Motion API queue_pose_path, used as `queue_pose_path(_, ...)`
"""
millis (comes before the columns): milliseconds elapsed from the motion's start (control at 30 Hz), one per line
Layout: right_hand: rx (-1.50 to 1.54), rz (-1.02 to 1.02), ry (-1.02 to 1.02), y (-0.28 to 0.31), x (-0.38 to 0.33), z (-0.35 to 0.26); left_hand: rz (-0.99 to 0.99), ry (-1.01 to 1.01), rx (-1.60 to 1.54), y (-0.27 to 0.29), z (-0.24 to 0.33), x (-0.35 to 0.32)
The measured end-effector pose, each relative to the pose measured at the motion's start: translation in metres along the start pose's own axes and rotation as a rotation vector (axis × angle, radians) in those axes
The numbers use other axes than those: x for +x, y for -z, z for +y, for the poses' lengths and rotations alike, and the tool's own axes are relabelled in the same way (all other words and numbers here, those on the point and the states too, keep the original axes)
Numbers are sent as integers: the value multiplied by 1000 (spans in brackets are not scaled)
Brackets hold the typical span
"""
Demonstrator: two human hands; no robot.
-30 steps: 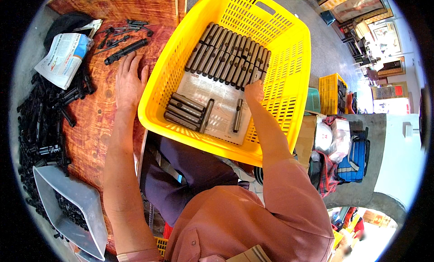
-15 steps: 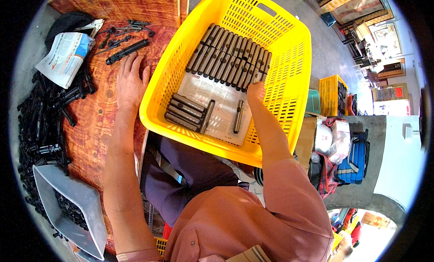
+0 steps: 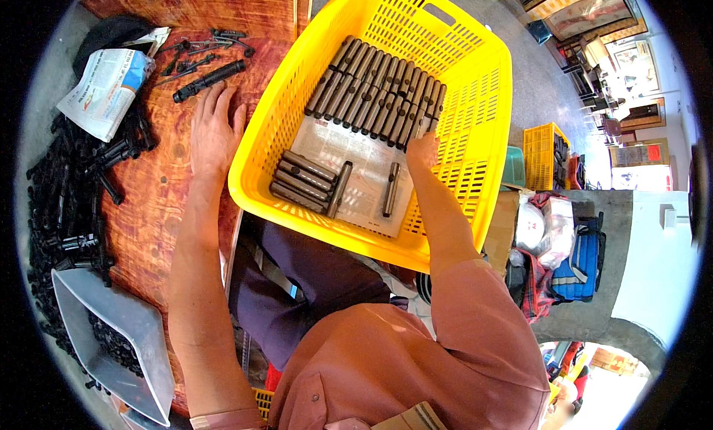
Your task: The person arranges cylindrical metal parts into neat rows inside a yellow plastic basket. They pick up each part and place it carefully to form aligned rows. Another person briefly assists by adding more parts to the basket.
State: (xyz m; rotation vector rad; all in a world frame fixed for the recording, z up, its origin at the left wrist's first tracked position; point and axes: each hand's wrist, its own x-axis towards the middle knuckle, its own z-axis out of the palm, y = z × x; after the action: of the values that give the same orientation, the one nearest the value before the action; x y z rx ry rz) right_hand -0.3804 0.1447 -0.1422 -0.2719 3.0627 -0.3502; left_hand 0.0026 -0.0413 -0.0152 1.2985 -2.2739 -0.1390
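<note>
Inside a yellow plastic basket (image 3: 475, 159), my right hand (image 3: 422, 151) is closed at the right end of a double row of dark grey tubes (image 3: 375, 96). Its fingers wrap the lower end of the last tube (image 3: 427, 124) in the front row; part of that tube is hidden. Near the basket's close side lie a small stack of similar tubes (image 3: 303, 179), one tilted tube (image 3: 340, 189) beside it and a single tube (image 3: 391, 190). My left hand (image 3: 215, 129) rests open and flat on the table, just below a black ribbed cylinder (image 3: 209, 81), holding nothing.
On the reddish wooden table (image 3: 152, 222) lie a heap of black parts (image 3: 70, 192), a folded newspaper (image 3: 108, 88) and several thin black pieces (image 3: 197, 55). A grey bin (image 3: 160, 341) holds small dark parts. Another yellow basket (image 3: 538, 155) and a blue bag (image 3: 575, 266) are off right.
Both hands stay almost where they were. My right hand's grip has shifted very slightly at the end of the row; the tubes look unmoved.
</note>
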Motion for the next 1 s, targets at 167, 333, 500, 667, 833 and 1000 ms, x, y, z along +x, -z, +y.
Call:
queue_pose_path(167, 33, -44, -17, 1, 3, 5, 19, -27, 4, 0, -2, 1)
queue_pose_path(333, -56, -82, -107, 4, 8, 6, 25, -21, 16, 1, -1, -1)
queue_pose_path(500, -125, 16, 6, -13, 11, 15, 8, -23, 10, 3, 1, 1)
queue_pose_path(667, -80, -157, 60, -5, 7, 19, -9, 4, 26, 2, -2, -1)
queue_pose_path(833, -46, -113, 20, -9, 9, 23, -11, -2, 21, -1, -2, 0)
queue_pose_path(1000, -109, -212, 22, 5, 3, 11, -18, 1, 34, 0, -3, -1)
